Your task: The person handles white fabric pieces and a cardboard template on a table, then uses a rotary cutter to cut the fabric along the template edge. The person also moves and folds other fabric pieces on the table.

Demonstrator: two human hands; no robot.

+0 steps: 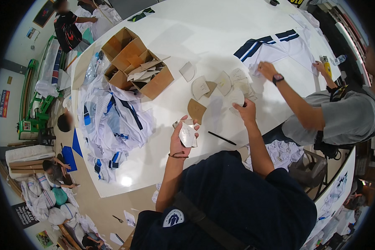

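My left hand point(180, 139) is closed round a small stack of cardboard pattern pieces point(187, 133), light grey with handwriting on the top one. Over the loose pieces on the table, my right hand point(246, 111) pinches the edge of a pale, round-edged pattern piece point(237, 98). Several similar cards lie spread and partly overlapping around it, among them a grey one point(200, 87) and a brown one point(196, 109) between my hands. A single grey card point(187, 71) lies apart, farther off. A black pen point(222, 138) rests on the table between my forearms.
Cardboard boxes point(156, 85) holding card scraps stand at the left, beside a heap of white and blue garments point(116, 121). At the right, a co-worker point(312, 108) reaches over a white garment with navy stripes point(275, 50). A yellow tool point(326, 66) is near that person's far hand.
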